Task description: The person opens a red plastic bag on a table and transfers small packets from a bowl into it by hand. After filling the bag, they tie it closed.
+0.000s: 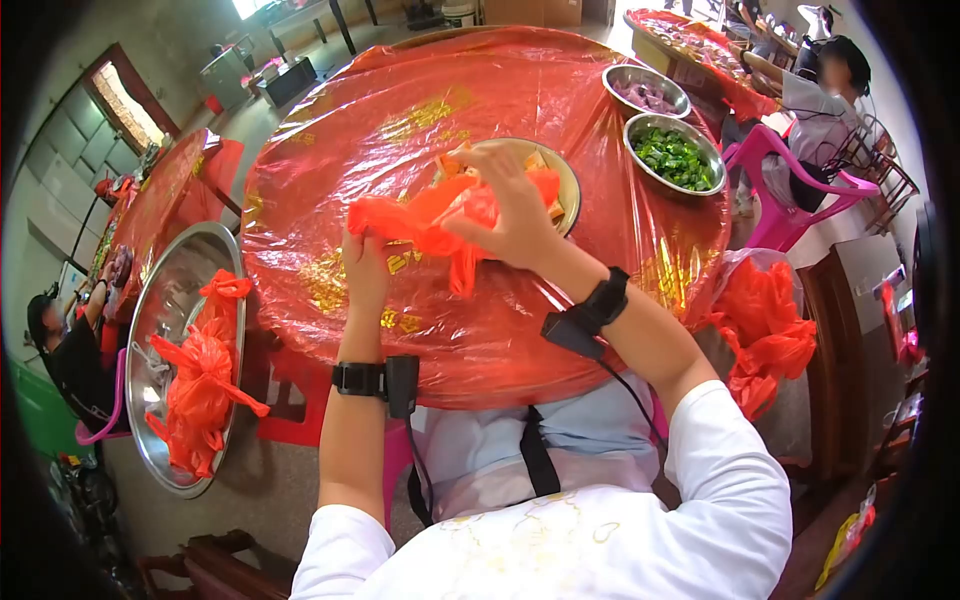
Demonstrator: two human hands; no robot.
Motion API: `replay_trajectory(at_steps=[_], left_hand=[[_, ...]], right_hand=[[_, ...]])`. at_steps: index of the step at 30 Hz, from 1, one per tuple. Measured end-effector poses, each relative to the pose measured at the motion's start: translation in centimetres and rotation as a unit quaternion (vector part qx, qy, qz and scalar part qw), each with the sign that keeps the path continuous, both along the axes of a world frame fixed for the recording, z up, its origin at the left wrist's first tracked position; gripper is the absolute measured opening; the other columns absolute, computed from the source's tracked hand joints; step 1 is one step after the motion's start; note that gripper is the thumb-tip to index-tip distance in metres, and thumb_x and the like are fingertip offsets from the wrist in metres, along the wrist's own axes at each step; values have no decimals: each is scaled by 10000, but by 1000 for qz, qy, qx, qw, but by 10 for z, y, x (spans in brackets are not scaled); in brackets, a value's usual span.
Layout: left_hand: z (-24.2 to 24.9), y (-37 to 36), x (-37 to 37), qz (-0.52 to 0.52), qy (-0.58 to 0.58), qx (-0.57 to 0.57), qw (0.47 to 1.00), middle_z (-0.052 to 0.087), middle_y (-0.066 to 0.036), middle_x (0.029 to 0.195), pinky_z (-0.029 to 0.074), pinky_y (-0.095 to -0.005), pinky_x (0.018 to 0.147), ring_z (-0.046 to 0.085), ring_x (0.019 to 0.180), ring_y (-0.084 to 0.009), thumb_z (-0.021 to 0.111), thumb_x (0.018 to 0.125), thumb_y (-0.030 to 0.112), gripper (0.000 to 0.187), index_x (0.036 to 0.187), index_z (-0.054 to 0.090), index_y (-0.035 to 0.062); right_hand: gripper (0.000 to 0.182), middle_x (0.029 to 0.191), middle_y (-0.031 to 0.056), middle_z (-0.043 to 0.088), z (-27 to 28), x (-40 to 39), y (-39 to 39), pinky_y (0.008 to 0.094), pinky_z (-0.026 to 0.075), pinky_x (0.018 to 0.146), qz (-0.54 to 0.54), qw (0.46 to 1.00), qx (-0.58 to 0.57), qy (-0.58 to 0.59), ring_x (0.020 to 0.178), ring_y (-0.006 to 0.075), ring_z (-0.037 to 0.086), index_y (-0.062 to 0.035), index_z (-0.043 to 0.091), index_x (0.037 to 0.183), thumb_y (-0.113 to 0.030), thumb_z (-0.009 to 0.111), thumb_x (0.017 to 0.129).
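A red plastic bag [430, 218] stretches between my two hands above the table covered in red film [340, 130]. My left hand [364, 262] grips the bag's left end. At the bag's right side, my right hand [512, 215] has its fingers spread, with the thumb against the plastic. Behind the bag sits a round bowl [572, 190] with orange-yellow pieces in it, partly hidden by the bag and my right hand. I cannot make out whether the bag touches the pieces.
Bowls of chopped greens [672, 158] and of purplish pieces [645, 96] stand at the table's right. A large metal basin [150, 330] with red bags [205, 390] is at the left. More red bags [765, 330] hang at the right. People sit at both sides, beyond a pink chair [775, 200].
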State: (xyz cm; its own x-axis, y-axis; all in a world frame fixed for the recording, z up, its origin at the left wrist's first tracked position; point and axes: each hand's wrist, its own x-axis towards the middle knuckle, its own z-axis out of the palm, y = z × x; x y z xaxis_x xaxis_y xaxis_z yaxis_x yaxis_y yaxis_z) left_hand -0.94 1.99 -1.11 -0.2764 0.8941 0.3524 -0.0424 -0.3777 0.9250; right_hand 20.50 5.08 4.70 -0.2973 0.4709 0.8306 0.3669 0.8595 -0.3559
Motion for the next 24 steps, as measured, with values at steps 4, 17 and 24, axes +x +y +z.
replay_trajectory(at_steps=[4, 17, 24], left_hand=[[-8, 3, -6, 11, -52, 47, 997, 568, -112, 1105, 559, -344, 735, 623, 910, -228, 329, 956, 73, 237, 1139, 471, 26], [17, -10, 8, 78, 276, 190, 939, 497, -96, 1162, 429, -381, 901, 520, 1072, -214, 725, 718, 120, 542, 1189, 465, 61], [17, -8, 5, 61, 277, 191, 940, 590, -122, 1010, 466, -368, 833, 582, 965, -264, 640, 750, 6, 248, 939, 489, 58]], right_hand=[[626, 1087, 153, 521, -4, -7, -9, 426, 458, 825, 26, 995, -55, -76, 987, 340, 550, -67, 504, 1187, -306, 735, 657], [265, 878, 156, 578, -12, -6, 3, 365, 474, 732, 94, 987, -126, 8, 833, 315, 586, 0, 553, 926, 45, 539, 665], [163, 1008, 97, 567, 0, -4, -6, 341, 489, 724, 130, 990, 18, -56, 917, 277, 569, -28, 538, 760, 67, 541, 627]])
